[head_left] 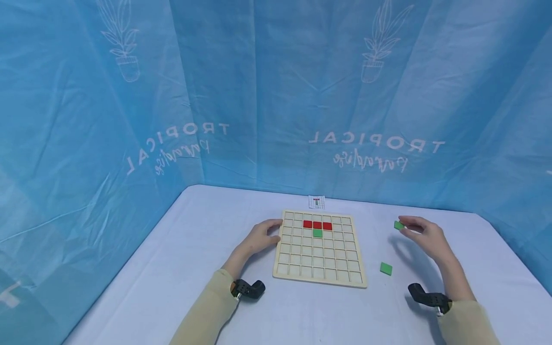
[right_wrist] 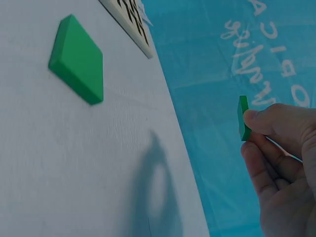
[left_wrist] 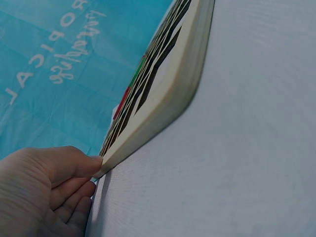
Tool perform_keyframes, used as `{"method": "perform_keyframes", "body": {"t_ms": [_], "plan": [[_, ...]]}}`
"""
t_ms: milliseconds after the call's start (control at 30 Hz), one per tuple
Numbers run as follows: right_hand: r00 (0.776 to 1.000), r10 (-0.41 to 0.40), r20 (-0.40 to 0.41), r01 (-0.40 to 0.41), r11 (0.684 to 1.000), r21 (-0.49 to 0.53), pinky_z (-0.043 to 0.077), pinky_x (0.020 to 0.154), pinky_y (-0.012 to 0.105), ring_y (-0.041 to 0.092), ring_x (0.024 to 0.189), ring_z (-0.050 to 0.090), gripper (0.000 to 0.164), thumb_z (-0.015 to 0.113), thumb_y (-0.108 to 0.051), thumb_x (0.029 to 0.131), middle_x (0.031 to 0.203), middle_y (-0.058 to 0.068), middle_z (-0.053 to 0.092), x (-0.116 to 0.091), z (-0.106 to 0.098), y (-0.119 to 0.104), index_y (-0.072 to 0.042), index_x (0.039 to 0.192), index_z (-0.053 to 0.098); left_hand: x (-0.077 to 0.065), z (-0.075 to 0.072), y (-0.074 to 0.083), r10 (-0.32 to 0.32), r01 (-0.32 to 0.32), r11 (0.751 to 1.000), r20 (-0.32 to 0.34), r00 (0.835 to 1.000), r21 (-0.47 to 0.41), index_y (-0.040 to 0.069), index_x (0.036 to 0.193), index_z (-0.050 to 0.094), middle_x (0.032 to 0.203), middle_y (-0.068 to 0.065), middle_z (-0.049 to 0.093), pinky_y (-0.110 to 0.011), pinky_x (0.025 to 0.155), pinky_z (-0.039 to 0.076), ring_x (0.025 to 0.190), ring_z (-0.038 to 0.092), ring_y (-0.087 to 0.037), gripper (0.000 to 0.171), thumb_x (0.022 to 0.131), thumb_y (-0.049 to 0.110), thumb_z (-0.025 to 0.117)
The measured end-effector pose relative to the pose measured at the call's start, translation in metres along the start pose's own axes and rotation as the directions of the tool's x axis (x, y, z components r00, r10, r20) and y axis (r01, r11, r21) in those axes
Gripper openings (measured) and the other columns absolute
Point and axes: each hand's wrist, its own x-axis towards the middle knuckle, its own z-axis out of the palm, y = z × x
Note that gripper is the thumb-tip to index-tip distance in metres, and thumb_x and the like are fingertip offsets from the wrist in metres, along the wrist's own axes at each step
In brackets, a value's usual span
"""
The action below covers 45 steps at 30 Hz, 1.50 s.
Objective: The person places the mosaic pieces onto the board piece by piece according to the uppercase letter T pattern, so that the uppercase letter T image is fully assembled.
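A pale wooden grid board [head_left: 297,275] lies on the table. Three red tiles [head_left: 317,225] sit side by side in one row of it, with a green tile [head_left: 317,233] directly below the middle one. My left hand [head_left: 258,237] is at the board's left edge, thumb and forefinger spread along it; the left wrist view has the thumb [left_wrist: 81,165] right at the rim. Off to the right, my right hand [head_left: 424,235] pinches a green tile [right_wrist: 243,118] between thumb and fingers, raised above its shadow. Nearer me, another green tile [head_left: 385,269] lies flat on the table.
Behind the board lies a small printed card [head_left: 316,202] with a red and green T pattern on a grid. A white cloth covers the table [head_left: 181,268]. Blue printed curtains [head_left: 284,96] hang along the back and sides.
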Motion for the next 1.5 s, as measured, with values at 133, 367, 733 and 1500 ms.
{"method": "perform_keyframes", "body": {"t_ms": [133,367,733,1500], "plan": [[1.0,0.018,0.011,-0.018,0.999,0.032,0.051,0.075,0.013,0.018,0.104,0.058,0.05,0.063,-0.052,0.085,0.115,-0.001,0.062,0.007,0.011,-0.001,-0.022,0.124,0.06,0.0,0.0,0.0,-0.004,0.004,1.0,0.004,1.0,0.001,0.007,0.136,0.049,0.14,-0.01,0.047,-0.039,0.109,0.034,0.131,0.04,-0.026,0.052,0.086,0.009,0.065],[0.999,0.044,0.03,-0.046,0.997,0.061,0.055,0.083,0.039,0.019,0.106,0.059,0.051,0.066,-0.051,0.083,0.116,-0.001,0.062,0.016,0.031,-0.019,-0.022,0.123,0.061,-0.001,0.0,0.001,0.002,-0.002,1.0,0.011,1.0,-0.002,0.006,0.136,0.049,0.14,-0.011,0.047,-0.039,0.108,0.034,0.131,0.04,-0.027,0.052,0.086,0.008,0.065],[0.996,-0.035,0.077,0.026,0.993,0.118,0.056,0.081,0.038,0.021,0.105,0.06,0.042,0.068,-0.04,0.085,0.115,0.0,0.063,0.026,0.066,-0.064,-0.019,0.122,0.062,0.001,0.0,0.001,-0.002,0.002,1.0,0.012,1.0,-0.001,0.006,0.137,0.049,0.14,-0.01,0.046,-0.04,0.109,0.034,0.131,0.039,-0.026,0.052,0.087,0.009,0.064],[0.964,-0.111,0.24,0.045,0.963,0.266,0.051,0.09,0.044,0.032,0.105,0.059,0.034,0.067,-0.008,0.087,0.118,0.015,0.062,-0.001,0.079,-0.194,0.002,0.119,0.062,0.0,-0.002,0.002,0.006,-0.006,1.0,0.009,1.0,-0.004,0.006,0.136,0.049,0.141,-0.011,0.046,-0.041,0.109,0.033,0.132,0.038,-0.027,0.052,0.087,0.009,0.064]]}}
